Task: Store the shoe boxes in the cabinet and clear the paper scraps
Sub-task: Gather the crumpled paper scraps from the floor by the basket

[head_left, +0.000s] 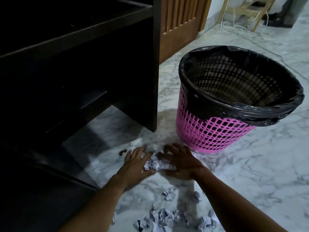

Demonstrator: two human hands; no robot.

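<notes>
Nearest, loose crumpled paper scraps (164, 216) lie scattered on the marble floor (250, 173) between the two forearms, which reach forward. Just beyond, both hands are lowered to the floor around a clump of crumpled paper (154, 164). The left hand (135, 162) has its fingers spread and fairly straight against the clump's left side. The right hand (181, 164) lies palm down, fingers splayed and lightly arched over its right part. Neither hand closes round it. Farther right stands a pink mesh bin (214, 131) with a black liner (209, 104). On the left is the dark cabinet (83, 72), its inside too dim to read.
</notes>
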